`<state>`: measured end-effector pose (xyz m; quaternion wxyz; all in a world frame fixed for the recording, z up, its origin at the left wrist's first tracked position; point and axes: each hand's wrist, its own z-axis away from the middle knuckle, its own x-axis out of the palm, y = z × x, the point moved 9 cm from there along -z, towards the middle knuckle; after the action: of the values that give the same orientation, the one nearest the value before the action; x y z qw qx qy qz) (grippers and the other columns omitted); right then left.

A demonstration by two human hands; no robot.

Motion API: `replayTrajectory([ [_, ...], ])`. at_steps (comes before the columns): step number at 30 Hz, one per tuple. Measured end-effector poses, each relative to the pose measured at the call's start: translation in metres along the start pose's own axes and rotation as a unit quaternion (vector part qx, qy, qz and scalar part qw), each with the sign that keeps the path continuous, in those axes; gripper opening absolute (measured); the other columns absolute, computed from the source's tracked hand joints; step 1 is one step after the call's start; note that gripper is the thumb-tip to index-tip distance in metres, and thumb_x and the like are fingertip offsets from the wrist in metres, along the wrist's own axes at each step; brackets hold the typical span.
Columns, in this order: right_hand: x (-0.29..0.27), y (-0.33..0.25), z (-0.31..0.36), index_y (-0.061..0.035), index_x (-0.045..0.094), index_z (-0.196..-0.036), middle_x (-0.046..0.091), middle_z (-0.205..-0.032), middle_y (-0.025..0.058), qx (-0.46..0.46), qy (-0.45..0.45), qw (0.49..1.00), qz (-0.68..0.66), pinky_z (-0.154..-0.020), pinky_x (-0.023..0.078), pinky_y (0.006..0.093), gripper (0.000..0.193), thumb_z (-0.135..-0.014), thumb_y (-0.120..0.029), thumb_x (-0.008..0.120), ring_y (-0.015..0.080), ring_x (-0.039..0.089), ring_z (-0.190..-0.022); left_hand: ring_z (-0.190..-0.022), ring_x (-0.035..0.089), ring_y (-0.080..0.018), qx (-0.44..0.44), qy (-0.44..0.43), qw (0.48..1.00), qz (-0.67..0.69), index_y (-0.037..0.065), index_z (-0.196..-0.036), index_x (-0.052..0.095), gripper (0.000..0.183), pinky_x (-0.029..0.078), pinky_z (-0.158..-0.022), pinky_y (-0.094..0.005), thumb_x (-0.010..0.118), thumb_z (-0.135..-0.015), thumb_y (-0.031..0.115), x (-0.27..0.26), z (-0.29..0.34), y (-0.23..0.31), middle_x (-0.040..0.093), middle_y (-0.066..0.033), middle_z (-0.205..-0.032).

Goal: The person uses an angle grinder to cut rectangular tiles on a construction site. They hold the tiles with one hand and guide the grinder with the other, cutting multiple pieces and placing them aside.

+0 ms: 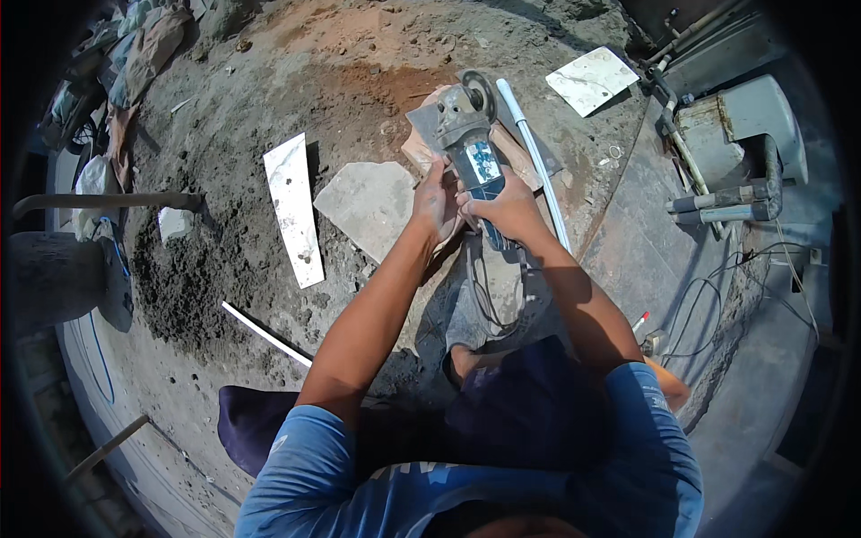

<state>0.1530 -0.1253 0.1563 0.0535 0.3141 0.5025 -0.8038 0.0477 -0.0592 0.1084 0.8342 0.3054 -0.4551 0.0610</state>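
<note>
An angle grinder (463, 134) with a worn grey metal head and a blue body is held up in front of me, head pointing away. Its thin disc (484, 97) stands at the far right side of the head. My right hand (509, 208) wraps round the blue body, thumb across the top. On the other side, my left hand (434, 204) closes against the grinder, its lower fingers partly hidden. A dark power cord (478, 291) loops down from the tool. Beneath it lie pieces of tile, mostly covered, and a flat grey slab (366, 204) to the left.
A white pipe (538, 166) lies right of the grinder. White tile pieces lie at the left (293, 211) and far right (593, 81). Wet mortar (202, 269) spreads leftward beside a wooden tool handle (108, 202). A white basin (749, 125) with pipes and loose cables stands at the right.
</note>
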Motion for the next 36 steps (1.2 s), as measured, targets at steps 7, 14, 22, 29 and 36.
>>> replayTrajectory([
  [7, 0.065, -0.001, -0.093, 0.0003, 0.054, -0.132, 0.068, -0.122, 0.026, 0.063, 0.012, 0.991, 0.121, -0.1, 0.052, 0.0462, 0.082, -0.068, -0.042, 0.085, 0.0416, 0.065, -0.118, -0.089, 0.067, -0.016, 0.084, 0.138, 0.963, -0.215, 0.004, -0.138, 0.053, 0.04, 0.057, -0.076, -0.034, 0.053, -0.108, 0.03, -0.13, -0.07, 0.025, 0.067, -0.0065, -0.113],
  [14, 0.08, 0.004, -0.13, -0.0023, 0.054, -0.129, 0.068, -0.123, 0.0254, 0.1, -0.004, 0.99, 0.096, -0.102, 0.051, 0.048, 0.064, -0.079, -0.036, 0.078, 0.0415, 0.064, -0.12, -0.105, 0.067, -0.0226, 0.062, 0.079, 0.991, -0.092, 0.009, -0.139, 0.052, 0.039, 0.055, -0.092, -0.0414, 0.054, -0.108, 0.032, -0.114, -0.098, 0.022, 0.067, -0.0086, -0.12],
  [22, 0.086, 0.013, -0.14, -0.0008, 0.052, -0.133, 0.066, -0.127, 0.0267, 0.116, -0.005, 0.989, 0.094, -0.104, 0.049, 0.048, 0.058, -0.087, -0.032, 0.07, 0.0419, 0.062, -0.123, -0.104, 0.066, -0.0203, 0.067, 0.094, 0.99, -0.083, 0.004, -0.133, 0.057, 0.033, 0.055, -0.091, -0.0374, 0.061, -0.104, 0.02, -0.119, -0.111, 0.026, 0.067, -0.0081, -0.119],
  [29, 0.083, 0.014, -0.145, -0.0005, 0.051, -0.135, 0.065, -0.127, 0.027, 0.125, -0.006, 0.988, 0.094, -0.105, 0.049, 0.0475, 0.059, -0.088, -0.032, 0.068, 0.0415, 0.062, -0.124, -0.104, 0.066, -0.0204, 0.072, 0.093, 0.99, -0.081, 0.004, -0.131, 0.056, 0.032, 0.054, -0.094, -0.0383, 0.061, -0.105, 0.019, -0.115, -0.116, 0.027, 0.066, -0.0071, -0.119],
  [36, 0.081, 0.017, -0.147, -0.0009, 0.052, -0.134, 0.065, -0.128, 0.0261, 0.128, 0.007, 0.987, 0.096, -0.104, 0.049, 0.0468, 0.059, -0.087, -0.032, 0.07, 0.04, 0.062, -0.124, -0.101, 0.069, -0.0216, 0.056, 0.085, 0.993, -0.052, 0.002, -0.134, 0.059, 0.034, 0.057, -0.089, -0.0384, 0.065, -0.102, 0.013, -0.115, -0.122, 0.025, 0.069, -0.0103, -0.117],
])
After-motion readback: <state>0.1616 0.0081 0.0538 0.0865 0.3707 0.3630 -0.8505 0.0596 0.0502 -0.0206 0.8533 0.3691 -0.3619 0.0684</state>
